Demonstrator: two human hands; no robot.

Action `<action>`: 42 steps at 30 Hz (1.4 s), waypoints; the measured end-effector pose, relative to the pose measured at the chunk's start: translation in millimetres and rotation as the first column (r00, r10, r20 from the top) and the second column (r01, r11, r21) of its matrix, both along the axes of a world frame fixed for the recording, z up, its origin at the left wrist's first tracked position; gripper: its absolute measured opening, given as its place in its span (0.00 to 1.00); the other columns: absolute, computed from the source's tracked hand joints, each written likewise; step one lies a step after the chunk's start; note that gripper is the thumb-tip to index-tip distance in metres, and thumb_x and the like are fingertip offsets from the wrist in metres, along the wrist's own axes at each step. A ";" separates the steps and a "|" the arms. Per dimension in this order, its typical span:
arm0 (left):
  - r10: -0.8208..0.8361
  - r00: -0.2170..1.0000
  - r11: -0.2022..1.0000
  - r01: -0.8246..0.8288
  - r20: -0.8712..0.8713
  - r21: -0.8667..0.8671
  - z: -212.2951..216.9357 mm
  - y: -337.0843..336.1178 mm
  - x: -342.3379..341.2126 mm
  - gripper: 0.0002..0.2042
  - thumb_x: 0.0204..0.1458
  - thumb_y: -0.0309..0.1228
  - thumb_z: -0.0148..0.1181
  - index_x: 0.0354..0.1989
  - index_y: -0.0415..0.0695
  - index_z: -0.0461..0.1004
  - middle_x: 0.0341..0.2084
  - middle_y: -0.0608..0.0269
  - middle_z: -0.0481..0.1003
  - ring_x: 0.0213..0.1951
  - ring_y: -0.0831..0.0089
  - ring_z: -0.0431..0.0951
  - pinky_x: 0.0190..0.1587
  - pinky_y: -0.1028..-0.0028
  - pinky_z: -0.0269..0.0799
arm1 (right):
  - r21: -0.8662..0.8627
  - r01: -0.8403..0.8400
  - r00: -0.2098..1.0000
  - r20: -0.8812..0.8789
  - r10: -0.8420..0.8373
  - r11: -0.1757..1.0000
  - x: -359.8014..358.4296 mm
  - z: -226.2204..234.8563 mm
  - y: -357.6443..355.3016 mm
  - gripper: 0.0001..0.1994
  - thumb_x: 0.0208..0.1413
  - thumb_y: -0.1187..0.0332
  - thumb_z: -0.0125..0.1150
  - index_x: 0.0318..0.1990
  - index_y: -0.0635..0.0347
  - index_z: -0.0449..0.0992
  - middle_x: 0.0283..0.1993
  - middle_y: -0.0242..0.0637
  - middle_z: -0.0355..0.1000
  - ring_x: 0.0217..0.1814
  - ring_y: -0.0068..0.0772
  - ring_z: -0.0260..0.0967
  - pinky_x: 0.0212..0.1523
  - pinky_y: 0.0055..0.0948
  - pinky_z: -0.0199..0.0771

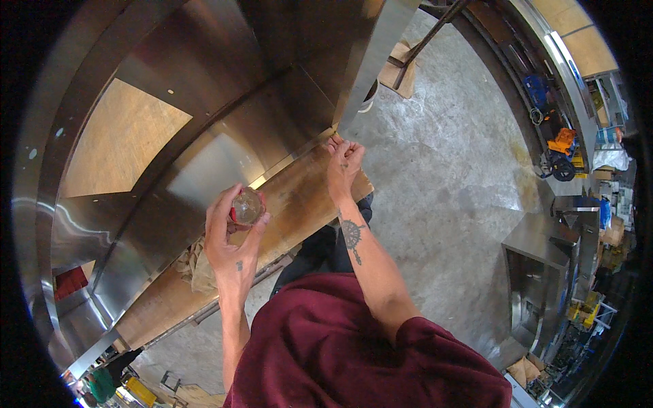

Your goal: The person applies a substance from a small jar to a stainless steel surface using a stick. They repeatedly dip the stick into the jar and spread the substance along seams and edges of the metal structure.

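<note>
My left hand point(230, 231) is wrapped round a small clear jar-like container point(247, 205) with red showing at its side, held above the wooden bench. Its contents are hard to make out. Further right, my right hand point(345, 165) is closed in a pinch at the lower corner of a large stainless-steel panel structure point(224, 153). Whatever lies between those fingertips is too small to name. The steel structure rests on the wooden bench top point(299, 197), its bottom edge running in front of both hands.
Crumpled tan cloth point(197, 268) lies on the bench beside my left wrist. Rectangular cut-outs open through the steel. A bucket point(369, 96) stands on the concrete floor point(442, 170) behind the panel. At the right are a steel cabinet point(537, 248) and an orange tool point(563, 141).
</note>
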State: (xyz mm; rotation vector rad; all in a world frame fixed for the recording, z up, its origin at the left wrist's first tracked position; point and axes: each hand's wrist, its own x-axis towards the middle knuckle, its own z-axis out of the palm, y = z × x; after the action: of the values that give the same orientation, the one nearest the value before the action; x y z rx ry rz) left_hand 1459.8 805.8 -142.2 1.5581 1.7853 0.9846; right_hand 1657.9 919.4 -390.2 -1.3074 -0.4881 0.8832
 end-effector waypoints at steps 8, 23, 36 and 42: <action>0.015 1.000 0.999 -0.014 0.014 -0.047 3.0 -3.1 3.2 0.30 0.59 0.27 0.79 0.72 0.47 0.78 0.64 0.61 0.78 0.63 0.69 0.79 0.63 0.69 0.77 | -0.021 -0.017 0.998 0.054 0.019 1.000 1.8 1.2 0.1 0.11 0.84 0.66 0.48 0.55 0.68 0.63 0.61 0.57 0.79 0.59 0.37 0.84 0.63 0.33 0.87; 0.009 0.993 0.991 0.007 0.122 -0.134 -11.7 0.9 18.2 0.31 0.58 0.28 0.80 0.72 0.48 0.79 0.64 0.60 0.78 0.56 0.69 0.81 0.57 0.68 0.81 | -0.127 -0.253 0.929 0.244 0.278 0.959 7.3 156.1 -114.8 0.07 0.77 0.69 0.66 0.50 0.65 0.79 0.45 0.34 0.76 0.42 0.25 0.73 0.44 0.30 0.77; -0.121 0.989 0.991 0.116 0.079 0.071 -5.1 -3.6 25.1 0.31 0.56 0.22 0.79 0.70 0.50 0.81 0.66 0.58 0.79 0.54 0.67 0.84 0.53 0.68 0.84 | 0.032 -0.470 0.647 0.692 0.320 0.882 1.6 234.0 -139.8 0.09 0.69 0.80 0.70 0.54 0.63 0.83 0.51 0.44 0.78 0.47 0.39 0.80 0.48 0.35 0.83; -0.148 0.987 0.986 0.141 0.069 0.087 0.7 -7.9 21.2 0.30 0.56 0.21 0.78 0.69 0.48 0.81 0.66 0.57 0.79 0.58 0.62 0.84 0.54 0.67 0.84 | 0.053 -0.547 0.672 0.623 0.401 0.836 -2.6 244.3 -140.7 0.10 0.68 0.81 0.70 0.54 0.66 0.81 0.51 0.47 0.79 0.48 0.44 0.82 0.49 0.36 0.85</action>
State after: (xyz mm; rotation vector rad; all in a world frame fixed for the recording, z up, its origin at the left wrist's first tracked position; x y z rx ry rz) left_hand 1481.0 797.9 -141.5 1.6535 1.5748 1.0432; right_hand 1655.3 778.7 -145.9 -1.2315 -1.4552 0.7880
